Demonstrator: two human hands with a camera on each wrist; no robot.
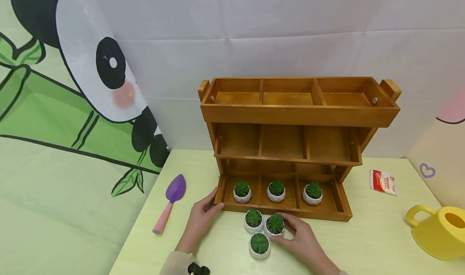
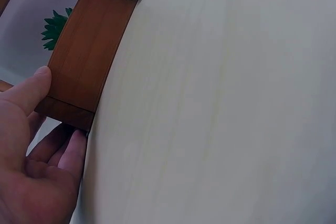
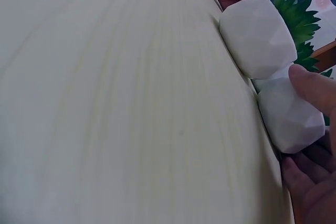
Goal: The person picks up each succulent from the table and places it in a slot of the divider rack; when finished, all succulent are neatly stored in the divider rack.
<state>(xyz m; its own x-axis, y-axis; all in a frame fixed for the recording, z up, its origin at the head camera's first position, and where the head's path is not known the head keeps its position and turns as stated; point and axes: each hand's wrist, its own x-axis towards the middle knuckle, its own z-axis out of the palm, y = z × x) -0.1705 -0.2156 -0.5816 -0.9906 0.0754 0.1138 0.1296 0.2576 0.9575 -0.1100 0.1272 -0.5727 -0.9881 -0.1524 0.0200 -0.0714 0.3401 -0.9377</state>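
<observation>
Succulent pot (image 1: 275,225), 1 pc, upright, no long axis | loc: tbl (image 1: 370,238), just in front of shelf's btm tray (image 1: 319,215) | R hand (image 1: 300,236) nearer, at pot's R side, thumb/fingers curled round it | L hand (image 1: 202,217): pinches tray's front-L corner

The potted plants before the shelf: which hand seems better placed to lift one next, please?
Probably the right hand: it holds one potted plant, while the left hand grips the wooden shelf.
</observation>
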